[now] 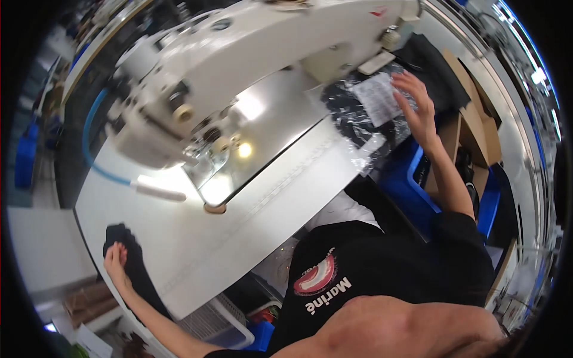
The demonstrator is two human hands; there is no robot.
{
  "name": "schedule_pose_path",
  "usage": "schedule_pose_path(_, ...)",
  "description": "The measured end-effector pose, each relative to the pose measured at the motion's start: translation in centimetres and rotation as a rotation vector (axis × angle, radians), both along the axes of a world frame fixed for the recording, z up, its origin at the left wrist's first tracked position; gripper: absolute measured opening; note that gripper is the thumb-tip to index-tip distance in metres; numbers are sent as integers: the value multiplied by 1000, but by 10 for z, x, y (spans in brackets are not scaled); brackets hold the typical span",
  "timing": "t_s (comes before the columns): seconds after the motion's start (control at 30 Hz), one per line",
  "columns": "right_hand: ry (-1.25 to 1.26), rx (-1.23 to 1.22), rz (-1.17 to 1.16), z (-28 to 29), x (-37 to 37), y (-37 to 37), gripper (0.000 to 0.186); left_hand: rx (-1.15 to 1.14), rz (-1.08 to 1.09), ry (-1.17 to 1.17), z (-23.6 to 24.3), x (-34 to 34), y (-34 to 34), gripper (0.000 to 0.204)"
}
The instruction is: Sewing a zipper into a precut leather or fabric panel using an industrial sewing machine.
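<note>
At the left end of the desk [203, 256], that black cloth [141, 273] looks light and floppy, so I'd pinch an edge; can't tell if the curled left hand [117, 262] over it really grips, while the right hand [421, 110] has fingers spread by the plastic packet [347, 114].

Bright light whitens the counter [262, 224] beneath the needle end of the sewing machine [239, 51] and glares off its metal plate [280, 107]; glints streak the plastic bag [347, 122]. Light strips [538, 76] blaze upper right. Blur softens the machine; fisheye distortion bends edges.
</note>
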State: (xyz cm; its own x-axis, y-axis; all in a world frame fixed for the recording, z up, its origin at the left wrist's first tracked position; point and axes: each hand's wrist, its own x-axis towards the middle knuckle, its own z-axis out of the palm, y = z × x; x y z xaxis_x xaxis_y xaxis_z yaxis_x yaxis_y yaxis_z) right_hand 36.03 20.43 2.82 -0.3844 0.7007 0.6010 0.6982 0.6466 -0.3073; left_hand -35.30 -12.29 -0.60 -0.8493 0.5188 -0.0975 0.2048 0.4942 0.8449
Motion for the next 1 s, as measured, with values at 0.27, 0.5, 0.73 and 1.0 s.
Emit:
schedule_pose_path(0.27,-173,-193,-382,32,127,162,34,-75,-371,413,-12,-11,11,24)
schedule_pose_path(0.5,-516,89,-476,18,99,202,23,-253,-300,623,-6,13,24,23)
schedule_pose_path(0.73,-178,-229,-581,23,134,231,29,-813,-460,1181,41,191,36,20)
schedule_pose_path(1.0,244,178,-558,44,174,258,35,-138,-610,321,12,287,117,33)
